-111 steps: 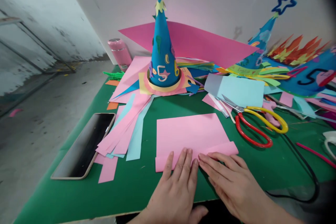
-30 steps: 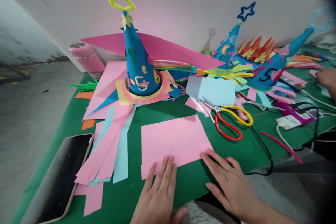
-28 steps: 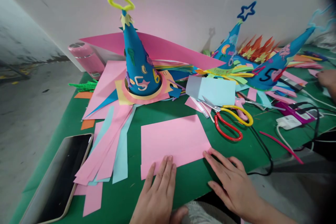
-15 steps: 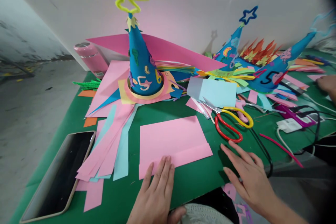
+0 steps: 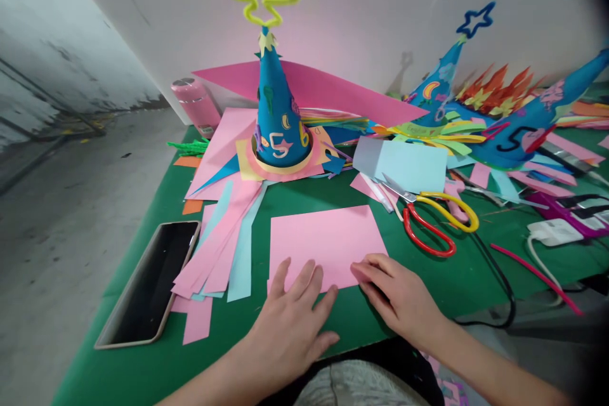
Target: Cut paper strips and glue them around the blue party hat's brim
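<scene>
A pink paper sheet (image 5: pixel 326 241) lies flat on the green table mat (image 5: pixel 442 285) in front of me. My left hand (image 5: pixel 290 323) rests open on its near edge, fingers spread and flat. My right hand (image 5: pixel 399 295) has its fingertips pressed on the sheet's near right corner, fingers slightly bent, nothing grasped that I can see. The near edge of the sheet is hidden under both hands. Red and yellow scissors (image 5: pixel 438 222) lie to the right of the sheet, apart from my right hand.
A phone (image 5: pixel 152 279) lies at the left, beside pink and light-blue paper strips (image 5: pixel 223 241). Behind stand a blue cone hat (image 5: pixel 278 120), a pink bottle (image 5: pixel 196 104), a light-blue sheet (image 5: pixel 404 165) and more hats (image 5: pixel 523 127). A black cable (image 5: pixel 504 279) and white power strip (image 5: pixel 556 231) sit right.
Half a second ago a folded strip showed along the sheet's near edge and my right hand hovered off to the right. That hand now presses the near right corner; the strip no longer shows.
</scene>
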Tool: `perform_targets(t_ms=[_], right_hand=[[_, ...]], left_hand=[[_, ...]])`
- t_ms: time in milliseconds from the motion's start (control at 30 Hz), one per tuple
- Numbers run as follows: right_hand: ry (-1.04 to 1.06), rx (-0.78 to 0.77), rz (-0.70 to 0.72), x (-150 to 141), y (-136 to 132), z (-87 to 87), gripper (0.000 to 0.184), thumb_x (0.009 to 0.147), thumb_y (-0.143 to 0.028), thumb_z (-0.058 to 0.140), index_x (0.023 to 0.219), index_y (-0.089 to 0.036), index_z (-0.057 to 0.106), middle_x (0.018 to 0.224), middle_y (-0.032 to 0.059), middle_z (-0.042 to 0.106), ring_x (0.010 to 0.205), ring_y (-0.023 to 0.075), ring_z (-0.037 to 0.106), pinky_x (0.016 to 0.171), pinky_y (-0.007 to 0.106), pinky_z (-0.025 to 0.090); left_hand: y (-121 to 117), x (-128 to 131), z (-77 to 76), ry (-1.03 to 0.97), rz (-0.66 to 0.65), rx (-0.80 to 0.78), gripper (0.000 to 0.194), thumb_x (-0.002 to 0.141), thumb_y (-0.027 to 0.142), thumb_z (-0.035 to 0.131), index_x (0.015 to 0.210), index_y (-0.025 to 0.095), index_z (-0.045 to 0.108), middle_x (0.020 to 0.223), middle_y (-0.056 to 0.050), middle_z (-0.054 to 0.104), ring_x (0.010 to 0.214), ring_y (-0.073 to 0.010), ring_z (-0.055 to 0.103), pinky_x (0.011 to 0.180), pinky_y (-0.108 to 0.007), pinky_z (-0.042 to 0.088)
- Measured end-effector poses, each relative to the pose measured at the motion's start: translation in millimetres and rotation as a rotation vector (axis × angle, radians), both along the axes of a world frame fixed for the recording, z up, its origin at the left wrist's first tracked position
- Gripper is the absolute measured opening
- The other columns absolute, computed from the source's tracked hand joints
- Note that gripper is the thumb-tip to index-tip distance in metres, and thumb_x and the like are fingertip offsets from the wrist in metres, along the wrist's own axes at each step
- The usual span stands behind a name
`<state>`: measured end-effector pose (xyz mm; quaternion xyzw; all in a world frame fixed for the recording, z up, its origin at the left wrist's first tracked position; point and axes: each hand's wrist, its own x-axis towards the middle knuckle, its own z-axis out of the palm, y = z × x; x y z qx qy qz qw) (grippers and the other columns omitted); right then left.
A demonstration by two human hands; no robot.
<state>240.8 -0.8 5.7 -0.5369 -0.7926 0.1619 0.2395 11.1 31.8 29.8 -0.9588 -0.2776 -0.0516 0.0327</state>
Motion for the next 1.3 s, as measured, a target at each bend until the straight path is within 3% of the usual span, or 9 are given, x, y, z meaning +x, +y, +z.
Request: perform_targets(t_ms=[100,333,667,800,933,1067,1133,1300], right_hand=[[0.000,0.003,-0.008,0.9,-1.3,-1.9,0.027,0.090,-0.018,0.042,0.113,-0.019,0.056,0.104,0.0091,0.059,0.091,0.0167,0.059,0.077,0.029,0.050],[-0.038,0.030,-0.026,1.5,-1.6,-4.2,0.027,0.089,-0.020,0.043,0.112,-0.021,0.058,0.105,0.0084,0.061,0.092,0.0168,0.061,0.076,0.029,0.051],[-0.055,0.075,-0.030,2.3,-2.1,-5.0,0.027,0.088,-0.021,0.043,0.110,-0.022,0.059,0.103,0.0081,0.062,0.090,0.0175,0.063,0.073,0.029,0.052],[-0.067,0.077,-0.030,1.9,-2.5,-6.1,0.025,0.089,-0.022,0.043,0.109,-0.021,0.059,0.103,0.0085,0.062,0.091,0.0174,0.062,0.074,0.029,0.052],[-0.067,0.075,-0.029,1.6,-2.3,-6.8,0.026,0.089,-0.021,0.043,0.109,-0.021,0.059,0.104,0.0086,0.062,0.091,0.0174,0.062,0.075,0.029,0.052],[-0.045,0.068,-0.041,0.8,-1.9,-2.6,0.028,0.087,-0.021,0.045,0.110,-0.021,0.060,0.104,0.0075,0.062,0.091,0.0166,0.062,0.076,0.028,0.052],[-0.041,0.074,-0.066,-2.3,-1.3,1.3,0.029,0.086,-0.022,0.046,0.112,-0.021,0.059,0.105,0.0072,0.063,0.092,0.0162,0.062,0.077,0.028,0.051],[-0.086,0.114,-0.157,-24.2,4.6,10.6,0.040,0.084,-0.027,0.049,0.123,-0.017,0.052,0.115,0.0128,0.058,0.105,0.0246,0.054,0.085,0.040,0.046]], left_hand=[[2.0,-7.0,1.7,0.001,-0.020,0.029,0.045,0.089,0.057,0.042,0.117,0.025,0.058,0.123,-0.008,0.056,0.123,-0.0263,0.040,0.108,-0.050,-0.001],[0.0,-34.5,9.1,0.054,0.017,0.054,0.042,0.084,0.058,0.050,0.111,0.028,0.063,0.118,-0.006,0.061,0.121,-0.0258,0.043,0.110,-0.048,-0.004],[-9.6,-79.7,7.1,0.023,0.148,0.083,0.040,0.081,0.059,0.053,0.108,0.032,0.065,0.115,-0.004,0.063,0.116,-0.0267,0.048,0.110,-0.050,0.003],[-13.6,-93.0,9.9,0.005,0.199,0.096,0.040,0.086,0.057,0.046,0.102,0.028,0.068,0.117,-0.006,0.062,0.118,-0.0275,0.048,0.111,-0.051,0.007],[-14.0,-70.0,13.3,-0.084,0.176,0.144,0.039,0.093,0.046,0.039,0.102,0.023,0.068,0.114,-0.006,0.064,0.121,-0.0222,0.046,0.112,-0.041,0.008],[-10.6,-25.1,7.6,-0.052,0.000,0.139,0.049,0.091,0.051,0.038,0.122,0.019,0.057,0.130,-0.005,0.055,0.129,-0.0207,0.035,0.112,-0.036,0.007],[-9.3,-10.9,1.3,-0.009,-0.016,0.122,0.057,0.091,0.054,0.034,0.129,0.015,0.051,0.137,-0.008,0.048,0.131,-0.0226,0.033,0.110,-0.036,0.010],[-8.0,-6.7,-9.1,0.005,-0.015,0.111,0.064,0.090,0.059,0.028,0.130,0.014,0.051,0.137,-0.011,0.046,0.130,-0.0245,0.035,0.108,-0.037,0.011]])
